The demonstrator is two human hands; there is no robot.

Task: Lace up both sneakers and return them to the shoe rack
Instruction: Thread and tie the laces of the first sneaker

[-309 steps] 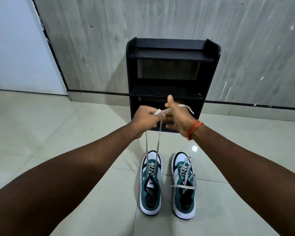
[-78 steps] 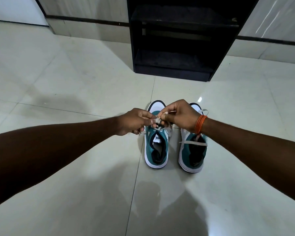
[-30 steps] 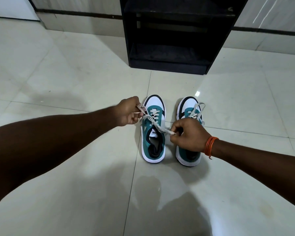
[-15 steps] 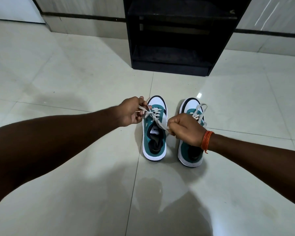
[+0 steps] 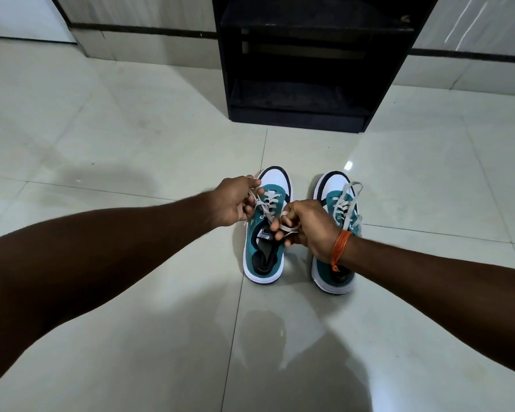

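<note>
Two teal and white sneakers stand side by side on the floor, toes pointing away from me. The left sneaker (image 5: 265, 251) has its grey lace (image 5: 266, 208) threaded through the eyelets. My left hand (image 5: 234, 203) pinches one end of that lace at the shoe's left side. My right hand (image 5: 308, 226), with an orange thread on the wrist, grips the other end, looped around its fingers above the tongue. The right sneaker (image 5: 338, 203) lies partly under my right hand, its lace loose over the toe.
A black shoe rack (image 5: 304, 63) stands open-fronted against the grey wall, a short way beyond the sneakers. Pale glossy floor tiles (image 5: 131, 144) spread all around. A white door or panel (image 5: 18, 16) is at the far left.
My right hand has come up and in toward the left sneaker's tongue, with the lace end now looped around its fingers. My left hand holds its end in much the same place.
</note>
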